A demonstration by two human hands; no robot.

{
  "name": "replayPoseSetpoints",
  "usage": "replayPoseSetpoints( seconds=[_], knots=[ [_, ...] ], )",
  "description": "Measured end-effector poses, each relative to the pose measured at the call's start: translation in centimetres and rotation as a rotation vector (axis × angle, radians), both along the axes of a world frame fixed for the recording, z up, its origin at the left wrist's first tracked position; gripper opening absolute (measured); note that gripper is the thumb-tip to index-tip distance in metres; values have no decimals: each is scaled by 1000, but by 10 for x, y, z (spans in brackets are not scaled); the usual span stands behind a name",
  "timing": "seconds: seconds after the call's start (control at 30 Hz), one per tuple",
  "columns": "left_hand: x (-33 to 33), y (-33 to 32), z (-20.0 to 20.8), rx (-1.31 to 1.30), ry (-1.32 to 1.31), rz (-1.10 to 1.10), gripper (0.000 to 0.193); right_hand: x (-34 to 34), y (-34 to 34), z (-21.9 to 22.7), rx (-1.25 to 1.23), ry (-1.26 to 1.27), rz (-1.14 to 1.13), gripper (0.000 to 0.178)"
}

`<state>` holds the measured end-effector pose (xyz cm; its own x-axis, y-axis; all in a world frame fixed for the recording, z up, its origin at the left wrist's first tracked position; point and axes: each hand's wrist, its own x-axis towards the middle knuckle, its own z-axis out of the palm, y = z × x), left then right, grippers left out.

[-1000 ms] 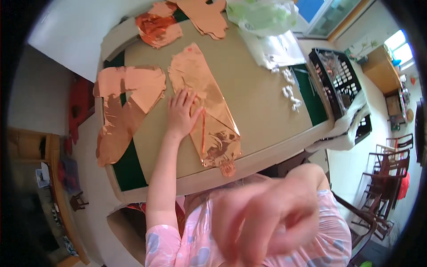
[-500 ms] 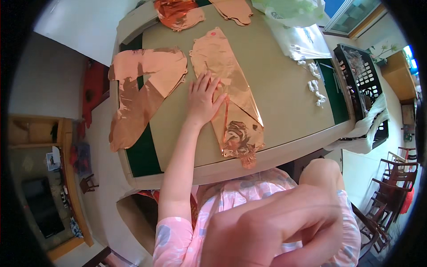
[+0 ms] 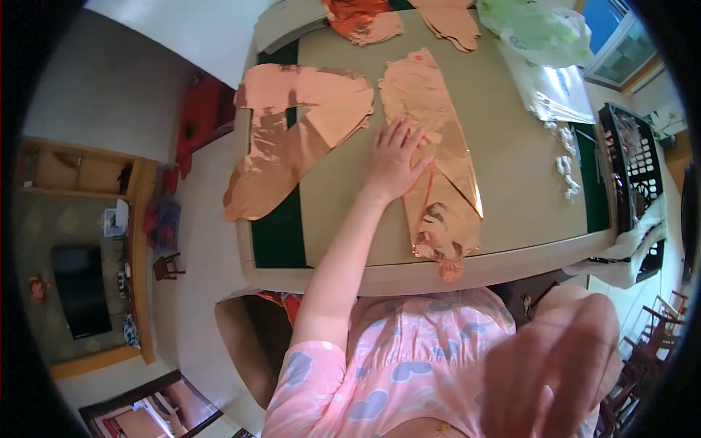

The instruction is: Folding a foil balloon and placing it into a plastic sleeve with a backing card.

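Note:
My left hand [image 3: 394, 164] lies with its fingers stretched out on a flat, folded rose-gold foil balloon [image 3: 449, 146]. The palm rests along the balloon's left edge. Its near end is crumpled and hangs a little over the table's front edge. To the left lies another flat rose-gold foil balloon [image 3: 328, 135] with an angled outline and an opening in it; my left hand is apart from it. My right hand [image 3: 551, 358] is raised close in front of me at the lower right, off the table. It is blurred, and whether its fingers hold anything is not visible.
More foil balloons [image 3: 445, 22] lie at the far edge of the table [image 3: 350, 233], one of them shiny orange-red [image 3: 358, 18]. At the right are clear plastic bags [image 3: 558, 91], a green-white bag [image 3: 537, 29], white twisted strings [image 3: 566, 171] and a black crate [image 3: 631, 160].
The view has shifted, so the table sits farther right in it. My right hand has moved to the right near my body. My left hand stays on the same balloon.

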<state>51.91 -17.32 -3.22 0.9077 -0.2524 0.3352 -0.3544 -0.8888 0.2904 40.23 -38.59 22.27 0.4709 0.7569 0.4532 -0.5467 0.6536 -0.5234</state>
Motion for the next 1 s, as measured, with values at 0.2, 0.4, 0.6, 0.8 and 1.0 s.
replayPoseSetpoints(
  seconds=[0.2, 0.4, 0.6, 0.8, 1.0],
  knots=[
    [8, -9, -2, -13, -4, -16, 56, 33, -23, -3, 209, -260, 150, 18],
    [5, -9, 2, -83, 65, -60, 60, 42, -40, -17, 312, -641, 309, 28],
    [10, 6, 1, -358, -3, -123, 61, 89, -62, -92, -578, -262, -326, 23],
    [23, 4, 32, 76, 96, -173, 57, 165, -33, -183, -1193, -960, -1176, 21],
    [99, 81, 65, 43, -49, 26, 54, 168, -22, -125, -913, -780, -937, 15]
  ],
)
